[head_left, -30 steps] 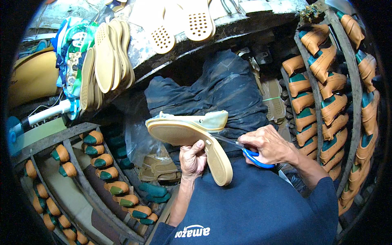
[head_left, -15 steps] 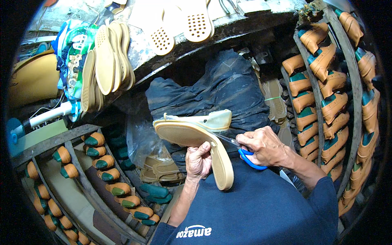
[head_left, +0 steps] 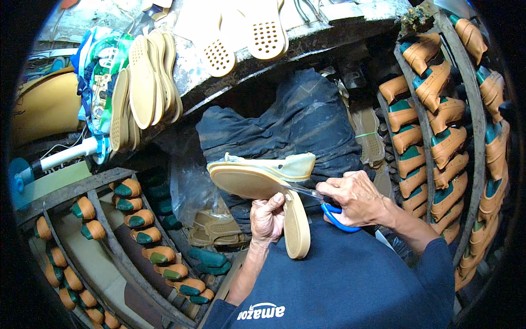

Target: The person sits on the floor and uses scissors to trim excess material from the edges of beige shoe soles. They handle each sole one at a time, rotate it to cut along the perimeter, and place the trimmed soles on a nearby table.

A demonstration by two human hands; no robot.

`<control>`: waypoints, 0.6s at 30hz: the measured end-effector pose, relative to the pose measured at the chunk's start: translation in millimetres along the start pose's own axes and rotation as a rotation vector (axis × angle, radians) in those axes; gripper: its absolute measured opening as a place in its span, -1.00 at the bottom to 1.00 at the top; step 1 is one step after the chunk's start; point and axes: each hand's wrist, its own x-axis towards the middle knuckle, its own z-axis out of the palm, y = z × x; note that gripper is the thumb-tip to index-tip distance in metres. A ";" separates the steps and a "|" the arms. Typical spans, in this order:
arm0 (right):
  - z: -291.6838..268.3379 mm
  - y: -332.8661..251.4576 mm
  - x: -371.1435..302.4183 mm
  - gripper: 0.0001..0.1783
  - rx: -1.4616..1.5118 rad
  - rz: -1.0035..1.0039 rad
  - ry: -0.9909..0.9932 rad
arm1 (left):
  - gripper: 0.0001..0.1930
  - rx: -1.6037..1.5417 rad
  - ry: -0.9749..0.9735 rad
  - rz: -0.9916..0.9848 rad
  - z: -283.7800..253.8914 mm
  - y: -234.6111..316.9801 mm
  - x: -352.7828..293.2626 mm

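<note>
My left hand (head_left: 267,219) grips a tan shoe sole (head_left: 246,182) at its middle, with the thumb pressed on the near side. The sole's narrower part (head_left: 297,233) hangs down toward my shirt, at an angle to the wide part. Along the far edge runs a pale cream band (head_left: 296,166), its broad end standing free toward the right. My right hand (head_left: 353,198) is closed on scissors with blue handles (head_left: 342,223). Their metal blades reach left to the bend in the sole, close to my left thumb; the exact contact of the blades cannot be made out.
A workbench (head_left: 192,82) stands ahead, with several tan soles (head_left: 141,82) leaning at its left edge. Wooden racks (head_left: 118,252) with brown shoe uppers on green forms (head_left: 145,218) flank me on both sides. Dark cloth (head_left: 274,123) covers my lap. More soles (head_left: 216,226) lie at lower left.
The scissors' blades now show further left, across the bend of the sole. The sole's lower part has swung slightly left, and the band's broad end has shifted a little right.
</note>
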 end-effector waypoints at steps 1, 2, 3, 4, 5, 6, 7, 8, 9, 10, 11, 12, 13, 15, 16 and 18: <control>2.8 -2.3 1.9 -0.64 -0.030 0.002 0.006 | -0.63 -0.005 -0.001 -0.013 0.9 -0.9 -0.9; 5.7 -4.2 3.7 -0.64 -0.018 0.002 0.031 | -0.63 -0.030 -0.016 -0.019 1.6 -0.9 -1.0; 8.4 -5.6 5.3 -0.64 -0.013 0.005 0.050 | -0.61 0.005 0.016 -0.047 2.6 -1.1 -2.8; 10.9 -6.4 6.6 -0.64 -0.013 0.016 0.053 | -0.62 0.014 0.017 -0.068 3.2 -1.0 -3.1; 12.1 -7.0 6.0 -0.66 -0.001 0.007 0.075 | -0.64 0.011 0.013 -0.077 4.0 -1.0 -3.8; 13.9 -7.2 5.8 -0.66 0.002 0.011 0.085 | -0.65 -0.003 -0.008 -0.082 4.6 -1.3 -4.3; 15.8 -7.5 5.7 -0.66 0.000 0.019 0.085 | -0.65 0.005 0.016 -0.095 4.9 -1.0 -4.6; 17.1 -7.2 5.3 -0.67 -0.006 0.026 0.084 | -0.66 0.002 0.023 -0.103 5.2 -1.1 -5.0; 19.3 -7.3 5.9 -0.67 0.003 0.035 0.076 | -0.66 -0.020 -0.009 -0.093 5.3 -1.5 -5.3; 21.6 -7.5 7.0 -0.67 0.009 0.043 0.066 | -0.66 -0.009 0.037 -0.101 5.2 -1.6 -5.6; 21.8 -6.8 7.6 -0.67 0.013 0.049 0.056 | -0.66 -0.018 0.044 -0.091 5.0 -1.8 -6.0; 21.5 -6.3 7.7 -0.67 0.024 0.047 0.051 | -0.66 -0.040 0.040 -0.075 4.6 -1.8 -6.3; 20.9 -6.1 8.0 -0.66 0.036 0.044 0.045 | -0.66 -0.030 0.046 -0.077 4.0 -1.2 -6.7; 17.3 -6.4 7.5 -0.64 0.057 0.037 0.021 | -0.66 -0.043 0.018 -0.065 2.6 1.5 -7.5; 13.7 -7.8 4.5 -0.62 0.066 0.033 0.004 | -0.65 -0.046 0.007 -0.069 1.8 3.6 -7.4; 11.4 -10.8 4.2 -0.60 0.058 0.027 -0.006 | -0.63 -0.084 -0.082 -0.054 1.2 5.9 -7.0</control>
